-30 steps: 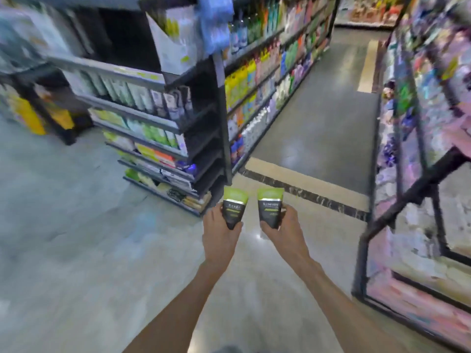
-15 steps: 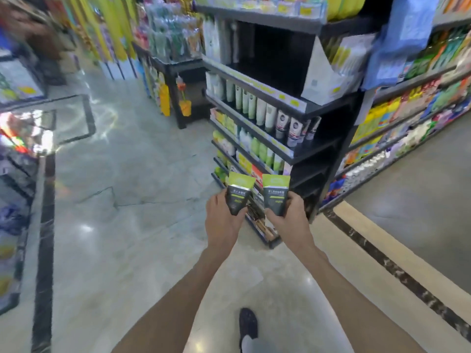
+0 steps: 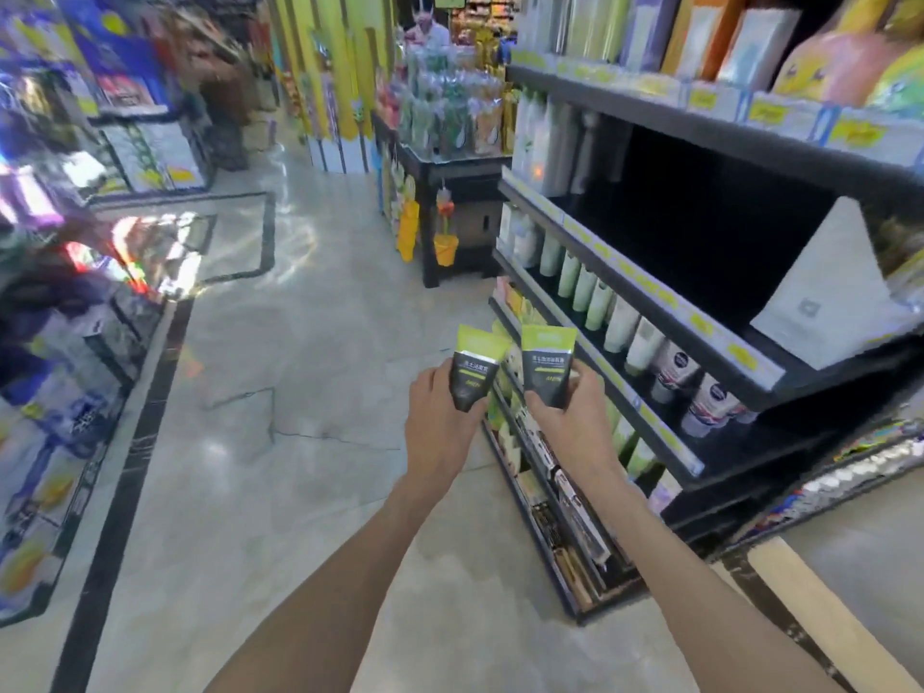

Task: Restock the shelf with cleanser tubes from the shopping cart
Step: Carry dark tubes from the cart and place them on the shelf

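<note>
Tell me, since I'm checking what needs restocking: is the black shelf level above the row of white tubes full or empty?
Mostly empty: the black shelf level shows bare dark board, with only a white display card at its right end.

1. The left hand point(image 3: 440, 422) and right hand point(image 3: 570, 417) sit side by side at centre, each holding one upright cleanser tube: left tube point(image 3: 472, 375), right tube point(image 3: 546, 365).
2. The shelf point(image 3: 665, 302) stands to the right, just beyond the tubes.
3. A row of tubes point(image 3: 620, 322) stands on its middle tier.
4. A display stand point(image 3: 450, 202) lies farther ahead, left of the shelf.
5. The floor point(image 3: 280, 392) spreads to the left.
</note>
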The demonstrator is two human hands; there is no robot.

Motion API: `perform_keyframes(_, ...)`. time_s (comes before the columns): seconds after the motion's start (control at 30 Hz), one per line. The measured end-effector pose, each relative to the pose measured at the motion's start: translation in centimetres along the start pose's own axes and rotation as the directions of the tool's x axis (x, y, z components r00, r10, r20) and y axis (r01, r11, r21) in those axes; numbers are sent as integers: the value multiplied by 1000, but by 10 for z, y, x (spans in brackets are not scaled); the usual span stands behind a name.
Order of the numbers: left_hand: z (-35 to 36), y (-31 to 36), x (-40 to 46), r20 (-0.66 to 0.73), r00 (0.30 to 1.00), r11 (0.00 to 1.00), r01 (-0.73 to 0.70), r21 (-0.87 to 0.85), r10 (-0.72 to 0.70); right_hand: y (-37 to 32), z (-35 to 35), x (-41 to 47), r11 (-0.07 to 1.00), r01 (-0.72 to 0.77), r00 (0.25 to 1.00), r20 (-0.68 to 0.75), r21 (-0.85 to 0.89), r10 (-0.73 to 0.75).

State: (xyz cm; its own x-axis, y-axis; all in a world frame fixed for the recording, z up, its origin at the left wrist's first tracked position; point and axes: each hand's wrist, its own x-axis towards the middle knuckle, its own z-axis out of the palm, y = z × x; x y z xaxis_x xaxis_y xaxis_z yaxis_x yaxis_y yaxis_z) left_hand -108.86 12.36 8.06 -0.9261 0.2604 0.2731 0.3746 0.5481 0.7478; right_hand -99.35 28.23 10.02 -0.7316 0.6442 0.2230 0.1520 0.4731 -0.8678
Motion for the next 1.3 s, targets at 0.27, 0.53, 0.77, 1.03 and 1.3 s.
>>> perform_keyframes(0.27,41,-9,162,23,991,990,-135,-37,136,0,46,133,996,8,994,-104,-89,-17)
perform_keyframes(0.53,84,5,329,164,922,933,-329,-144,350,-21,78,253,993,-106,941,-329,-55,82)
perform_keyframes(0.77,135,35,424,235,843,867,-426,-259,484,-30,82,321,976,-204,852,-504,-75,139)
perform_keyframes(1.03,202,85,499,266,780,802,-447,-396,566,-18,64,395,960,-244,784,-610,-135,113)
perform_keyframes(1.3,254,134,557,282,762,783,-433,-446,582,-2,43,466,947,-281,728,-678,-155,105)
